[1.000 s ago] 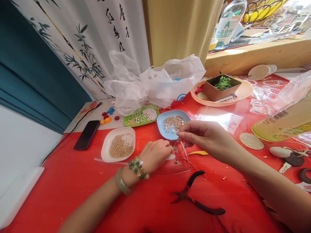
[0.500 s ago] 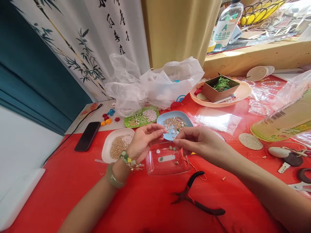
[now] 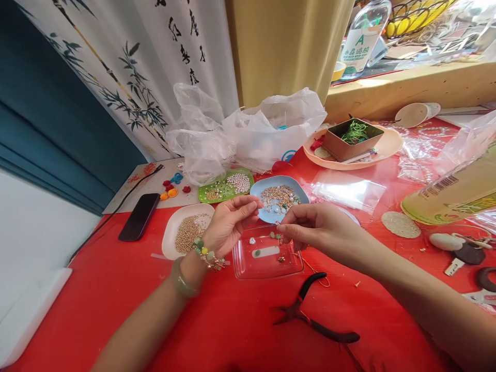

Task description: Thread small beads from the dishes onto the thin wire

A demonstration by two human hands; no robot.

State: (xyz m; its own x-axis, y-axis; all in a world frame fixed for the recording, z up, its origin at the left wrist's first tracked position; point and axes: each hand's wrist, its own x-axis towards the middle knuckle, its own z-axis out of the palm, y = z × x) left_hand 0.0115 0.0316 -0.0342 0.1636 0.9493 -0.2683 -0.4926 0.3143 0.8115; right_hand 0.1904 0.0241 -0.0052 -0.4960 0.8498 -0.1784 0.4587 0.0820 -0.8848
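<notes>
L hand up out of the clear tray, now facing R hand: looked like a switch from picking to two-handed beadwork.
Clock centred on tray: cream dish of gold beads sat at 9–10, same spot as 1 s ago. L hand had gone from inside tray to approx. 10; thumb & index close together, couldn't tell if fully closed or w/ anything between. Clear tray was thus uncovered: heart-like pearl, green beads etc. in view. Blue dish, mixed beads, at 12–1; cutting pliers at 5, unused. R hand at 2, thumb & index pinched on tiny pale piece, prob. a bead, just above tray's far edge.
</notes>
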